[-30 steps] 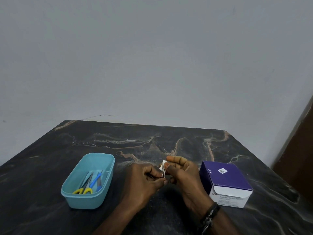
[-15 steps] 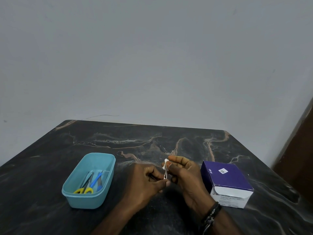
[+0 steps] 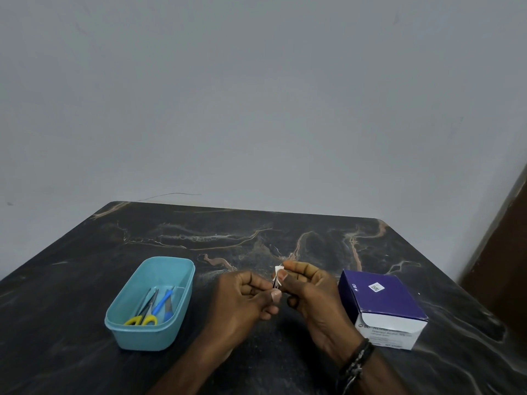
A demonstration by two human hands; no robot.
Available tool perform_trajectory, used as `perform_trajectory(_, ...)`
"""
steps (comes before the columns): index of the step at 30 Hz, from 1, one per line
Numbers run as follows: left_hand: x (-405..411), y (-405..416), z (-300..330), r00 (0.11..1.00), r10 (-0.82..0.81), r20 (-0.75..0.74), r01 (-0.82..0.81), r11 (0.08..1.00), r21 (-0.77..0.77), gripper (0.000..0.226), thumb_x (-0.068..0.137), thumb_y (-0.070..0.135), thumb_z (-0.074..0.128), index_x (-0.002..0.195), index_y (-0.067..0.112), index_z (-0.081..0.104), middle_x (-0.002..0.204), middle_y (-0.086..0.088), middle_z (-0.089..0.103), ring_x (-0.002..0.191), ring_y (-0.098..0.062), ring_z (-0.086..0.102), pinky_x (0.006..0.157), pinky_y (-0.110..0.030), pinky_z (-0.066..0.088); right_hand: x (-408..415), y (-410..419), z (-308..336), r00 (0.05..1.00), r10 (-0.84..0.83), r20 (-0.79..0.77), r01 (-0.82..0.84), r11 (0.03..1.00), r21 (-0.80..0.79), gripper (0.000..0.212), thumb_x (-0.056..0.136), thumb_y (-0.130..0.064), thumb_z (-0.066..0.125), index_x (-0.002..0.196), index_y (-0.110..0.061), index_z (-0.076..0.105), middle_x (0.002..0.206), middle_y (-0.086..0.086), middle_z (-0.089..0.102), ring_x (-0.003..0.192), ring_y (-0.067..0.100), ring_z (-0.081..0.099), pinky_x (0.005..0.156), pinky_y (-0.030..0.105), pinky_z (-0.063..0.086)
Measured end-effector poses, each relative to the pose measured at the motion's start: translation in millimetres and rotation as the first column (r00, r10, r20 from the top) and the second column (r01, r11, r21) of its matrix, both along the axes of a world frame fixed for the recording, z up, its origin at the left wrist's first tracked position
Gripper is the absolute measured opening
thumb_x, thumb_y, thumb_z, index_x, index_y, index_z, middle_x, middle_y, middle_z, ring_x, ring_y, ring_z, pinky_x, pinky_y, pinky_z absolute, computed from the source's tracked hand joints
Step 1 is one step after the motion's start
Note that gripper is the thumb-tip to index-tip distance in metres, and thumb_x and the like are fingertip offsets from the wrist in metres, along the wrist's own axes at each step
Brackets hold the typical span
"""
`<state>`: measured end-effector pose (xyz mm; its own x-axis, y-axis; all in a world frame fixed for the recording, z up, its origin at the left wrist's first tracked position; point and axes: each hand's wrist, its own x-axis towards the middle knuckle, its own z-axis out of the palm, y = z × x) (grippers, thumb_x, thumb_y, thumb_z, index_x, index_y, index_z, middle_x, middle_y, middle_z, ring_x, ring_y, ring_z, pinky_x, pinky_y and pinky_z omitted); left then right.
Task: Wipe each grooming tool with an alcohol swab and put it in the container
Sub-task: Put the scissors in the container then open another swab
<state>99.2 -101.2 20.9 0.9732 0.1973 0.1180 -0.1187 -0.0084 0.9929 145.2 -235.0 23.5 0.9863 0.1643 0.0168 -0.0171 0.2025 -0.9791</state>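
Both hands are being held together over the dark worktop [image 3: 85, 280]: a thin metal tool [image 3: 275, 284] is being pinched by the left hand [image 3: 242, 303], and a white swab [image 3: 279, 270] is being pressed on it by the right hand [image 3: 310, 295]. "BD" is being shown on the purple box [image 3: 382, 300]. Scissors [image 3: 144, 315] are lying in the blue container [image 3: 137, 334].

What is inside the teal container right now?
Inside the teal container: yellow-handled scissors, a blue-handled tool and a thin grey tool. The near wall hides anything lower.

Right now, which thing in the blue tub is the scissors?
Find the teal tub on the dark marbled table, left of the person's hands. Near its front wall lie the scissors. They alone have yellow loop handles; the neighbouring tool has a straight blue handle.
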Motion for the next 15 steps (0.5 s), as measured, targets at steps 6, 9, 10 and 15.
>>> perform_trajectory(6, 0.1, -0.5, -1.6, 0.999, -0.043, -0.014, 0.044, 0.999, 0.028, 0.009, 0.078, 0.004, 0.076, 0.078, 0.003, 0.067, 0.069, -0.014, 0.073, 0.061, -0.024, 0.07, 0.059, -0.032, 0.056, 1.0, -0.5, -0.1, 0.999, -0.032, 0.005, 0.032, 0.999, 0.033, 0.026, 0.079, -0.007, 0.075, 0.103, -0.005, 0.067, 0.09, 0.017, 0.075, 0.075, 0.023, 0.064, 0.064, 0.033, 0.047)
perform_trajectory(9, 0.2, -0.5, -1.9, 0.999, -0.039, -0.007, 0.039, 0.999, 0.031, 0.01, 0.078, 0.004, 0.076, 0.079, 0.002, 0.067, 0.069, -0.014, 0.073, 0.06, -0.023, 0.07, 0.058, -0.031, 0.056, 0.5, -0.3, 0.7, 1.0, -0.026, 0.006, 0.026, 0.999, 0.024, 0.024, 0.079, -0.008, 0.074, 0.103, -0.006, 0.068, 0.089, 0.016, 0.075, 0.072, 0.021, 0.065, 0.063, 0.032, 0.046)
perform_trajectory(10, 0.1, -0.3, -1.6, 0.999, -0.036, -0.004, 0.036, 0.999, 0.031, 0.01, 0.078, 0.004, 0.076, 0.08, 0.002, 0.067, 0.069, -0.014, 0.073, 0.06, -0.023, 0.07, 0.058, -0.031, 0.056, 0.3, -0.3, 0.9, 1.0, -0.019, 0.005, 0.019, 1.0, 0.02, 0.024, 0.08, -0.008, 0.074, 0.102, -0.006, 0.068, 0.087, 0.014, 0.075, 0.071, 0.019, 0.064, 0.061, 0.03, 0.045)
perform_trajectory(15, -0.8, 0.6, 0.3, 1.0, -0.016, 0.012, 0.016, 1.0, 0.017, 0.01, 0.079, 0.003, 0.074, 0.084, -0.001, 0.066, 0.069, -0.014, 0.073, 0.059, -0.021, 0.07, 0.055, -0.027, 0.056, -1.3, 0.6, 0.8, 1.0, 0.013, 0.012, -0.013, 1.0, -0.01, 0.021, 0.08, -0.01, 0.074, 0.1, -0.009, 0.069, 0.087, 0.011, 0.075, 0.075, 0.02, 0.064, 0.062, 0.031, 0.044)
